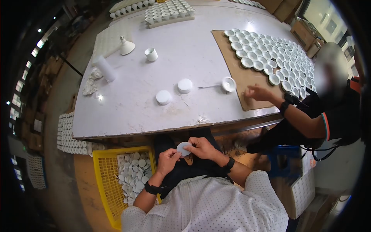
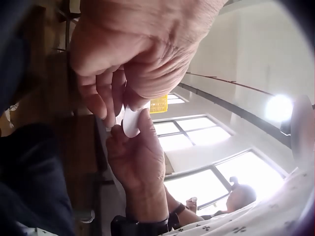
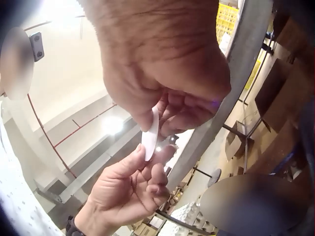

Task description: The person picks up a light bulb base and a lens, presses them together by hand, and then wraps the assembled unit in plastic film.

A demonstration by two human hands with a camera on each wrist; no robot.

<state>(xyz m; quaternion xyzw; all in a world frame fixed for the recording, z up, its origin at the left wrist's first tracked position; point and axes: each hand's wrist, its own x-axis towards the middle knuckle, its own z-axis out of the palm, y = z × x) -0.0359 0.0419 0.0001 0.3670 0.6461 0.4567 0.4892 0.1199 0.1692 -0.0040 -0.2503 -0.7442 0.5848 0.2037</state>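
Note:
A round white disc (image 1: pixel 184 149) is held above the lap, just off the table's front edge. My left hand (image 1: pixel 167 161) pinches its left rim between thumb and fingers, and my right hand (image 1: pixel 202 148) grips its right side, thumb on the face. In the left wrist view the disc (image 2: pixel 131 122) appears nearly edge-on between the left hand (image 2: pixel 142 49) and the right hand (image 2: pixel 140 162). The right wrist view also has the disc (image 3: pixel 150 137) on edge, between the right hand (image 3: pixel 162 64) and the left hand (image 3: pixel 123 189).
A yellow crate (image 1: pixel 101 174) of white discs stands at my left. On the table (image 1: pixel 135 112) are two white round pieces (image 1: pixel 184 86), a white cup (image 1: pixel 151 54), a cone-shaped lamp (image 1: pixel 127 46) and a brown board (image 1: pixel 253 103) with many white rings. Another person's hand (image 1: pixel 258 93) is at the right.

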